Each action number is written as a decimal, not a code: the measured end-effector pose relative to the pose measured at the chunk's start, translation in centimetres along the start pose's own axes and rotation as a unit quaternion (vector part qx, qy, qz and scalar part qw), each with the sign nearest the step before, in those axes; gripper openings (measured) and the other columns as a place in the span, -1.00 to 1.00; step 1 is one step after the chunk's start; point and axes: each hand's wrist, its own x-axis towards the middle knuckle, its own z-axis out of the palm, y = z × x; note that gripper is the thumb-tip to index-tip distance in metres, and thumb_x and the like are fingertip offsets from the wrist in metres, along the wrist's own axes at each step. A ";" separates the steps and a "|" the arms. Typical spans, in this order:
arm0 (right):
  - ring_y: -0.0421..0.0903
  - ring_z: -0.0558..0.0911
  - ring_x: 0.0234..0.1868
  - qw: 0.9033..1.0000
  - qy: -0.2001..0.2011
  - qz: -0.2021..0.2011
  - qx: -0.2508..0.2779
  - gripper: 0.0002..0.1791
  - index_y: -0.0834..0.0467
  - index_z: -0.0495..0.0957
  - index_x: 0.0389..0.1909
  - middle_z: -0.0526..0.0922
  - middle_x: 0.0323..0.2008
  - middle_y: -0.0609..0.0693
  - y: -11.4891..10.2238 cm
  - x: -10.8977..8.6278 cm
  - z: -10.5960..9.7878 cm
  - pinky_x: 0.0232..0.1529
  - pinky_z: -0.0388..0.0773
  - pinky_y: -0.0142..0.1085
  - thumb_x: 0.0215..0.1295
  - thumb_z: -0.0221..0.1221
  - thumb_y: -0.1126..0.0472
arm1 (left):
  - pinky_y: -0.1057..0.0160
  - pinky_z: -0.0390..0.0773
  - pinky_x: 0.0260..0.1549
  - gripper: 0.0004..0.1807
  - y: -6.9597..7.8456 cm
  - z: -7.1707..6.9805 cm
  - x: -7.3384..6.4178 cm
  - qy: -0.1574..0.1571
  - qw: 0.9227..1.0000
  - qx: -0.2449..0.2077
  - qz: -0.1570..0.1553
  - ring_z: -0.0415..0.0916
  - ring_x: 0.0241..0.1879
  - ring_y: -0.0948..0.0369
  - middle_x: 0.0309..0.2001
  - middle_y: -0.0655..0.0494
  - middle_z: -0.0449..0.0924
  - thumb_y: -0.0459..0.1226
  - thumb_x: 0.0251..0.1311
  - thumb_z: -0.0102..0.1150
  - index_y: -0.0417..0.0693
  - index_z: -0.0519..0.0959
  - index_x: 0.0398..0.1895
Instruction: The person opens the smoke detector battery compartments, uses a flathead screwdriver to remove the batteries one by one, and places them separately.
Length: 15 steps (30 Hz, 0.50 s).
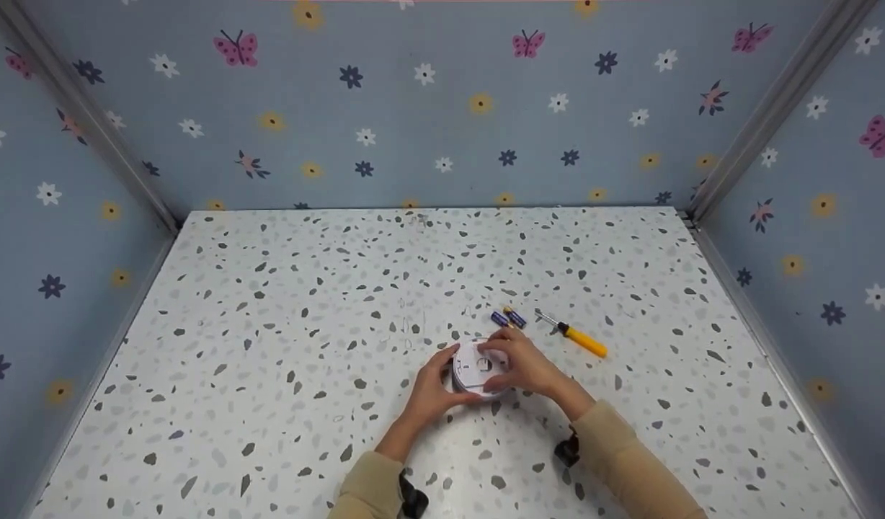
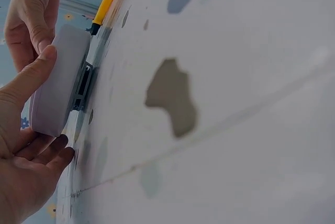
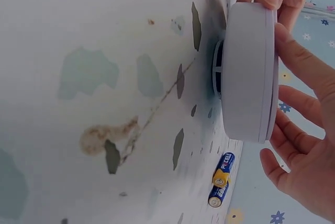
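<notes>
A round white smoke detector (image 1: 468, 375) lies face down on the speckled table, its flat labelled back upward. In the right wrist view its smooth white side (image 3: 245, 72) and a dark slotted grille (image 3: 218, 69) against the tabletop show. My left hand (image 1: 429, 395) holds it around the left side, thumb at the near edge and fingers at the far side. From the right, my right hand (image 1: 530, 365) grips the back cover, with thumb and fingers spread across it. These fingers partly hide the label.
Just beyond the detector lie two blue-and-yellow batteries (image 1: 515, 317). A screwdriver (image 1: 585, 342) with a yellow handle rests to their right, its tip pointing back left. Patterned blue panels (image 1: 442, 130) enclose the table at the back and both sides.
</notes>
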 end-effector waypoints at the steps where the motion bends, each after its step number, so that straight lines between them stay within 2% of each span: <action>1: -0.07 0.34 -0.02 1.000 0.006 -0.004 0.004 -0.33 0.09 0.50 0.01 0.37 -0.05 0.00 0.1 -0.1 0.0 0.02 0.34 -0.17 -0.24 0.40 0.02 | 0.24 0.24 0.13 -0.02 0.0 0.0 0.0 0.001 1.000 -0.001 0.003 0.25 0.14 0.08 0.16 -0.10 0.28 -0.11 -0.36 0.44 -0.22 0.20 0.23; 5: -0.05 0.36 -0.01 0.999 0.035 -0.022 0.017 -0.39 0.15 0.51 -0.01 0.39 -0.06 0.02 0.4 -0.5 -0.1 0.03 0.34 -0.13 -0.17 0.37 0.03 | 0.22 0.26 0.12 -0.02 0.1 -0.1 -0.1 0.002 1.000 -0.004 0.012 0.26 0.12 0.06 0.15 -0.12 0.29 -0.14 -0.35 0.45 -0.26 0.19 0.23; 9: 0.00 0.40 -0.04 0.996 0.072 -0.029 0.034 -0.46 0.22 0.51 -0.04 0.42 -0.09 0.05 0.7 -0.8 -0.2 -0.01 0.37 -0.10 -0.08 0.33 0.08 | 0.22 0.29 0.10 0.01 0.1 -0.2 -0.2 -0.003 1.000 -0.012 0.007 0.30 0.09 0.06 0.13 -0.14 0.30 -0.13 -0.35 0.45 -0.28 0.17 0.24; 15: -0.01 0.45 -0.09 0.991 0.114 0.019 0.067 -0.55 0.22 0.49 -0.02 0.46 -0.08 0.05 1.2 -1.1 -0.1 -0.12 0.46 -0.11 0.07 0.23 0.12 | 0.19 0.33 0.07 -0.01 0.0 -0.3 -0.2 0.005 1.000 -0.015 -0.005 0.34 0.05 0.05 0.12 -0.17 0.32 -0.06 -0.29 0.40 -0.30 0.17 0.24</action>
